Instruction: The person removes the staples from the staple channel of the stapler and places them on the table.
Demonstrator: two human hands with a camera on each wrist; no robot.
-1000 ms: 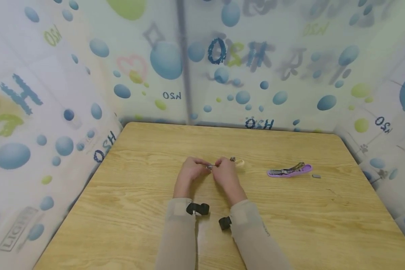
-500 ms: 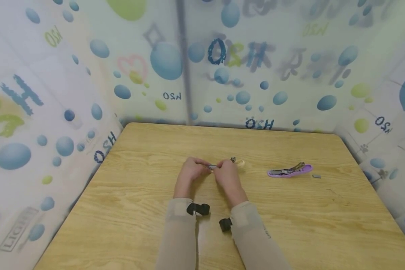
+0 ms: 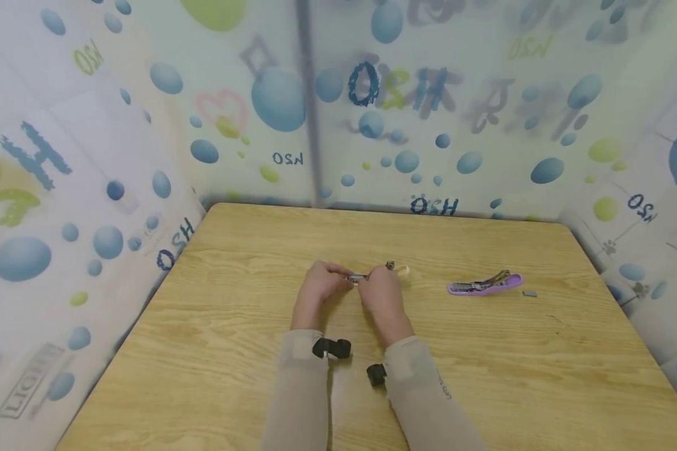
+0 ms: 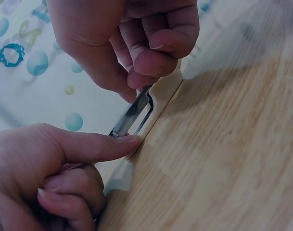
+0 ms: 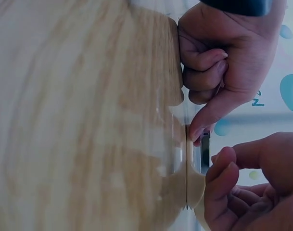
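Observation:
An opened cream stapler [image 3: 404, 271] lies lengthwise on the table, its metal rail [image 4: 131, 115] bare between the two hands. My left hand [image 3: 321, 285] holds the stapler's front end, the thumb pressing on the rail's tip and the other fingers curled below. Over the middle of the rail, my right hand [image 3: 383, 297] has thumb and forefinger pinched together right at the metal, its remaining fingers curled in. In the right wrist view the cream base [image 5: 198, 187] sits along the tabletop under the right fingers. Whether a small piece is between those fingertips, I cannot tell.
A second, purple stapler [image 3: 485, 286] lies opened on the right, with a short grey staple strip [image 3: 529, 293] beside it. The wooden table [image 3: 231, 376] is bordered by patterned walls [image 3: 457, 125] at the back and sides.
My right hand has shifted slightly to the right along the stapler, so more of the metal rail shows between the hands. The left hand keeps its place.

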